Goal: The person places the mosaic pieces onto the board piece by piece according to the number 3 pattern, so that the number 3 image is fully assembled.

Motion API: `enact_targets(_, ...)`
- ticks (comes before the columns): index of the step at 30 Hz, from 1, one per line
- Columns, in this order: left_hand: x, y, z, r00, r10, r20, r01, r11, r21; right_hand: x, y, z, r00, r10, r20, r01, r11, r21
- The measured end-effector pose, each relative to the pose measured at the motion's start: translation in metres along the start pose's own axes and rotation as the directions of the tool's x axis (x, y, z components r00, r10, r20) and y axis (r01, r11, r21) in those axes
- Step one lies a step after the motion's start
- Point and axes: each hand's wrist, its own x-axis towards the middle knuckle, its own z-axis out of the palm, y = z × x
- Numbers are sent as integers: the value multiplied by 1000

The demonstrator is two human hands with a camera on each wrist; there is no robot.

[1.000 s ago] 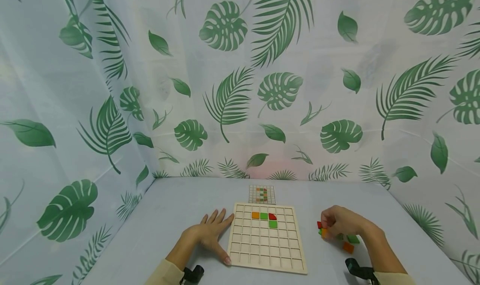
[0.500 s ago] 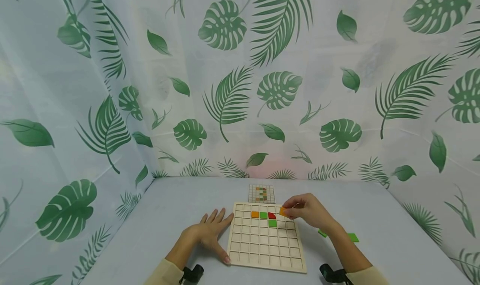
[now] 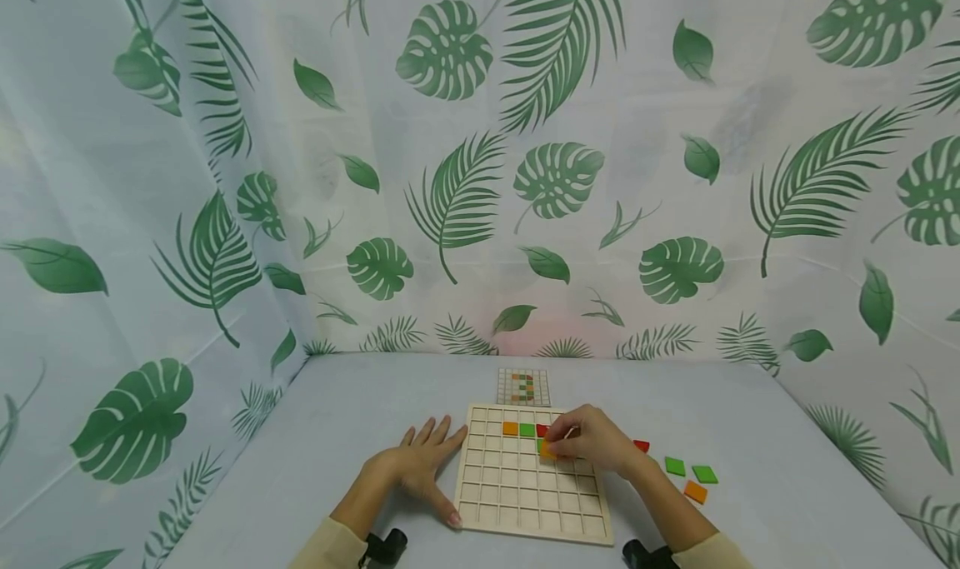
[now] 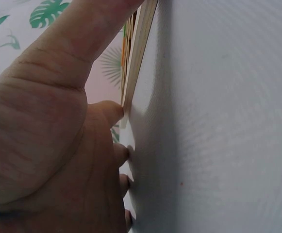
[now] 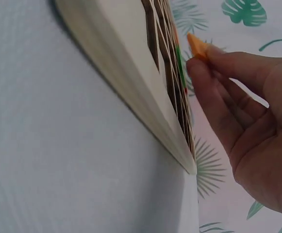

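A pale wooden grid board point(image 3: 517, 502) lies on the table, with an orange square tile point(image 3: 510, 428), a green tile point(image 3: 527, 430) and a partly covered red tile point(image 3: 542, 430) in one row. My right hand point(image 3: 596, 442) pinches an orange tile point(image 5: 197, 46) between thumb and fingertips, just over the board below the red tile. It hides most of another green tile there. My left hand point(image 3: 416, 465) is spread flat at the board's left edge; in the left wrist view, thumb and index finger point(image 4: 112, 112) touch that edge.
Behind the board lies a small pattern card point(image 3: 523, 387) printed with a coloured grid. Loose tiles lie to the right: a red one point(image 3: 641, 446), two green ones point(image 3: 675, 466) and an orange one point(image 3: 695, 491). A leaf-printed curtain surrounds the table.
My right hand has picked up an orange tile from the loose pieces and carried it left over the board, then lower toward the cell under the green tile. My left hand stays put.
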Motion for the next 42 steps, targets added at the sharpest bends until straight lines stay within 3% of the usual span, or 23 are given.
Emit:
enact_targets(11,-1,0,0,1000,-3,-4,3,1000,2,2,1,11,999,-51,15,53,980,-191)
enact_targets(21,-1,0,1,1000,-3,0,3,1000,-7,2,0,15,995,-89,45,96,972,-213)
enact_targets(29,-2,1,0,1000,-4,3,5,1000,-5,0,-4,11,986,-138,93,159,948,-275)
enact_targets(36,-1,1,0,1000,3,9,-3,1000,-6,-10,-2,-12,995,-94,-23,83,955,-283)
enact_targets(42,0,0,1,1000,1,4,-1,1000,6,-16,6,-34,989,-35,-143,-11,950,-311)
